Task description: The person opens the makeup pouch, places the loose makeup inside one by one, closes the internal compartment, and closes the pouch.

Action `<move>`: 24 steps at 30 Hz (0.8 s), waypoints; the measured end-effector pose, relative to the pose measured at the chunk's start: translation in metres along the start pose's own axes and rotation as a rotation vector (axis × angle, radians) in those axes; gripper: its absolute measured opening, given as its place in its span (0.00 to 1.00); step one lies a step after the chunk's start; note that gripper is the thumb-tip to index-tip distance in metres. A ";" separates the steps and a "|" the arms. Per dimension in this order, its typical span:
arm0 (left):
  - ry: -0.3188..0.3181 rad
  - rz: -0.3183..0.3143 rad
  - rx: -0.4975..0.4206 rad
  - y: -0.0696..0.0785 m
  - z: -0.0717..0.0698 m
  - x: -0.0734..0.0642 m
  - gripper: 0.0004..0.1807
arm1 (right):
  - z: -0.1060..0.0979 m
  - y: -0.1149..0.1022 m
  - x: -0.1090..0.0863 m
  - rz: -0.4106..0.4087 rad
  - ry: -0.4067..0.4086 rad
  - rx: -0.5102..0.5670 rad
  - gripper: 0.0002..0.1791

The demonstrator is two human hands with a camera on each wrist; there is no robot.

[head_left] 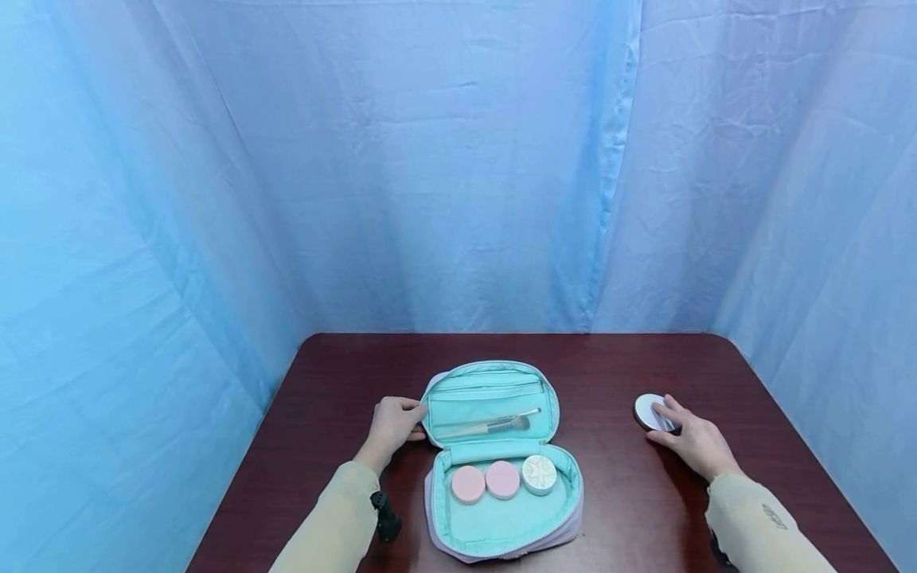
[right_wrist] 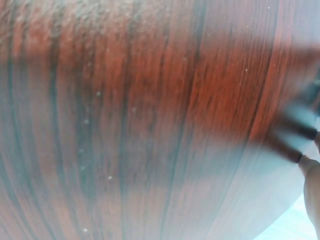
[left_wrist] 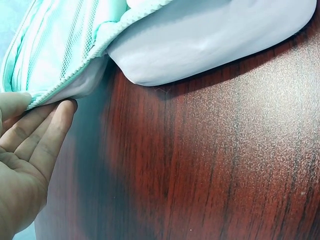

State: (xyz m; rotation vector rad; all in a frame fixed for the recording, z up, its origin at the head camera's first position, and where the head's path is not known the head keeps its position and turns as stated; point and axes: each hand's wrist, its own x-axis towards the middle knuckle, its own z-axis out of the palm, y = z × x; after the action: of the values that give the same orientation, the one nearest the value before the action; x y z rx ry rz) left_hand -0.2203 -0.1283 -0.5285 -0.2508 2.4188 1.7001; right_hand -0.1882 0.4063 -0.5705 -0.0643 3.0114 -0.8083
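A mint-lined cosmetic bag (head_left: 501,525) lies unzipped on the table, its lid (head_left: 494,390) folded back. My left hand (head_left: 392,423) pinches the lid's left edge, thumb on the lining and fingers beneath, as the left wrist view shows. Two makeup brushes (head_left: 494,427) sit in the lid's pocket. Inside the base stand two pink round containers (head_left: 468,485) and a white one with a star pattern (head_left: 539,474). Off to the right, my right hand (head_left: 691,442) holds a round compact (head_left: 645,407) with a pale top and dark rim, thumb and fingers spread across it.
The dark red wooden table (head_left: 344,366) has rounded far corners. Blue curtains (head_left: 444,175) hang behind it and along both sides. A black strap (head_left: 385,517) shows at the left sleeve.
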 end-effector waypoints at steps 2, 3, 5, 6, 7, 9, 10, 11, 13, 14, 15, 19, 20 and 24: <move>-0.003 0.005 -0.001 0.000 0.000 0.000 0.14 | 0.001 -0.001 0.001 -0.003 -0.001 0.012 0.43; -0.004 0.004 -0.002 -0.001 0.000 0.000 0.14 | 0.002 -0.002 0.001 0.000 -0.005 0.021 0.43; -0.005 0.004 -0.004 -0.001 0.000 0.000 0.14 | 0.003 -0.004 0.002 0.007 -0.012 0.037 0.43; -0.006 0.004 -0.005 -0.001 0.000 0.000 0.14 | 0.003 -0.005 0.002 0.011 -0.017 0.042 0.44; -0.006 0.005 -0.004 -0.001 0.000 0.000 0.14 | 0.003 -0.006 0.003 0.016 -0.021 0.046 0.44; -0.005 0.004 -0.003 -0.001 0.000 0.001 0.14 | 0.005 -0.008 0.004 0.022 -0.021 0.051 0.43; -0.004 0.000 -0.004 -0.001 0.001 0.001 0.14 | 0.005 -0.008 0.005 0.022 -0.019 0.048 0.42; -0.005 0.004 0.000 -0.001 0.001 0.001 0.14 | 0.005 -0.008 0.006 0.022 -0.016 0.044 0.42; -0.003 -0.004 0.000 -0.001 0.001 0.002 0.13 | 0.006 -0.009 0.006 0.024 -0.002 0.041 0.39; -0.003 -0.009 0.000 -0.001 0.001 0.002 0.13 | 0.007 -0.009 0.007 0.025 0.007 0.040 0.38; -0.003 -0.008 0.001 -0.001 0.001 0.002 0.13 | 0.006 -0.010 0.007 0.023 0.013 0.036 0.38; -0.004 -0.008 0.002 -0.002 0.001 0.002 0.13 | 0.006 -0.012 0.007 0.022 0.030 0.026 0.35; -0.006 -0.006 0.004 -0.002 0.001 0.002 0.13 | 0.006 -0.013 0.007 0.020 0.032 0.020 0.34; -0.008 -0.005 0.003 -0.001 0.001 0.001 0.13 | 0.005 -0.014 0.006 -0.002 0.044 -0.012 0.32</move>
State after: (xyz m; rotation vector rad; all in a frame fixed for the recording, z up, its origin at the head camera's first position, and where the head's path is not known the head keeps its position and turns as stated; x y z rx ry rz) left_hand -0.2211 -0.1283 -0.5302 -0.2483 2.4125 1.6922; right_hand -0.1938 0.3909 -0.5677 -0.0498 3.0578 -0.8026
